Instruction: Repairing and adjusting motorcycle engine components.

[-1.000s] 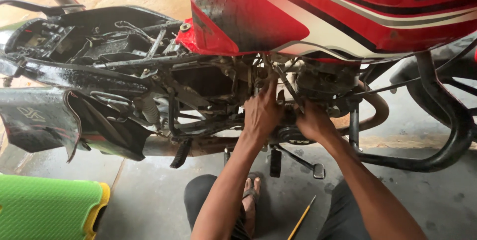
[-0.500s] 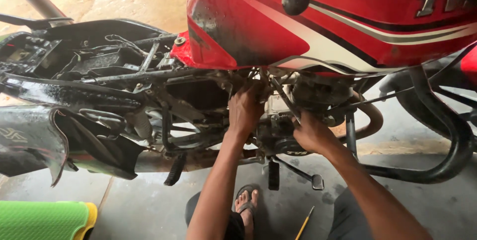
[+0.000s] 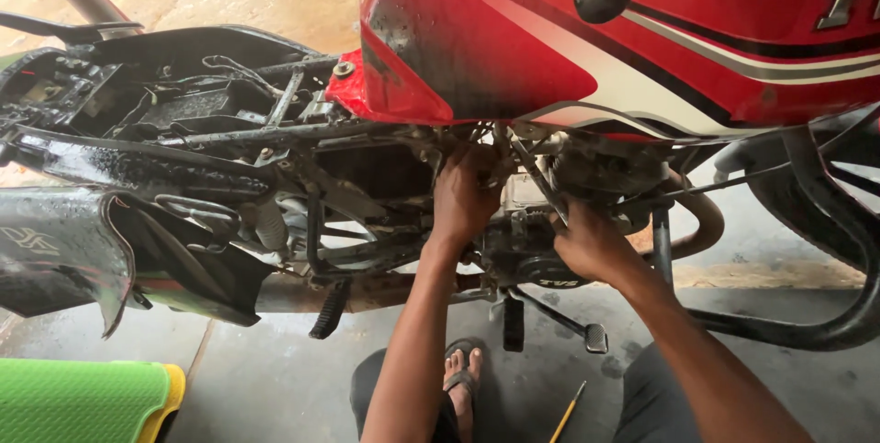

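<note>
- While you crouch beside the red motorcycle with the white-and-black striped fuel tank (image 3: 642,49), both your hands are buried in the grimy metal engine block (image 3: 532,241) just under the tank, at about 12 o'clock from your sandalled foot (image 3: 461,379).
- Your left hand (image 3: 463,200) reaches up at 11 o'clock of the engine, fingers curled in among the parts; you can't tell from this view what its grip closes on.
- Your right hand (image 3: 591,246) sits at 3 o'clock of the engine, its grip closed around a thin grey metal rod (image 3: 536,177) that slants up towards the tank.
- Judging by the look, the engine is heavy, rigid and oily, so expect slick surfaces; the rod is stiff and narrow, best held low near its base.
- A black kick lever (image 3: 559,315) juts out at 6 o'clock, and a yellow pencil-like tool (image 3: 568,411) lies on the concrete floor (image 3: 275,388).
- A green and yellow plastic stool (image 3: 82,402) sits at 8 o'clock.
</note>
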